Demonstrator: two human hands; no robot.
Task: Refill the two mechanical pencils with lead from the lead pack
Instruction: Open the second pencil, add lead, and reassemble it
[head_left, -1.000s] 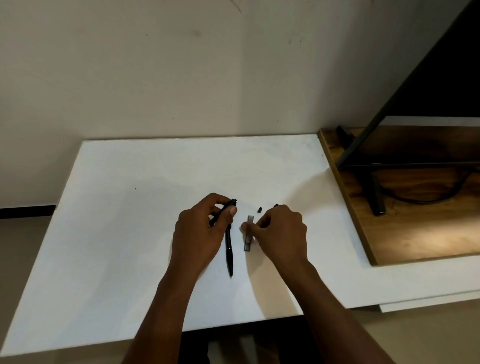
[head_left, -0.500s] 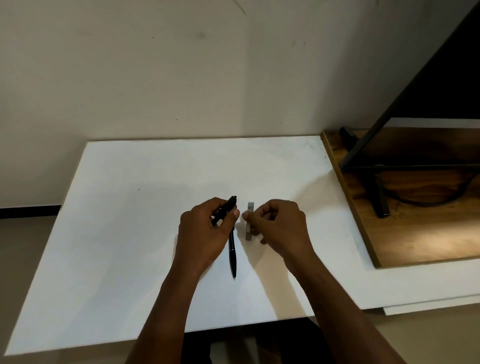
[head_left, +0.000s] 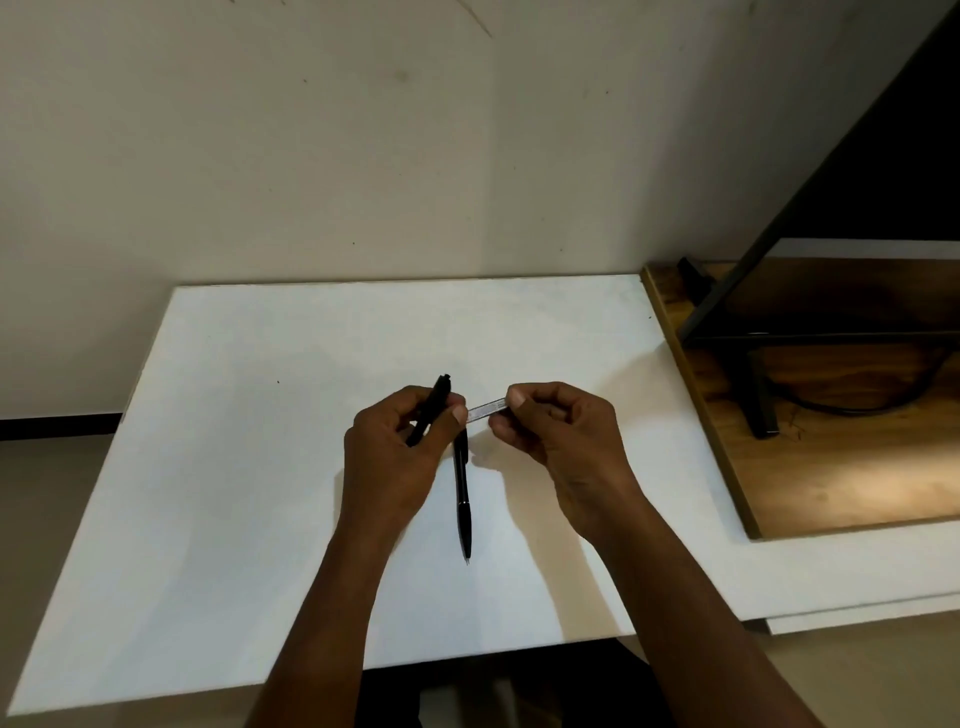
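My left hand (head_left: 397, 452) grips a black mechanical pencil (head_left: 434, 405), whose top end sticks up and away past my fingers. A second black mechanical pencil (head_left: 463, 499) lies on the white board (head_left: 234, 467) with its tip toward me, partly hidden under my left hand. My right hand (head_left: 561, 436) pinches a small clear lead pack (head_left: 485, 410), held roughly level above the board. The pack's left end touches my left thumb. Both hands hover near the board's middle.
The white board reaches the wall at the back. To the right lies a wooden surface (head_left: 831, 467) with a black metal stand (head_left: 727, 291) and a dark cable (head_left: 852, 408). The floor shows at the left.
My right hand has lifted the lead pack off the board and turned it from upright to roughly level, bringing it against my left thumb. The small cap seen earlier is out of sight.
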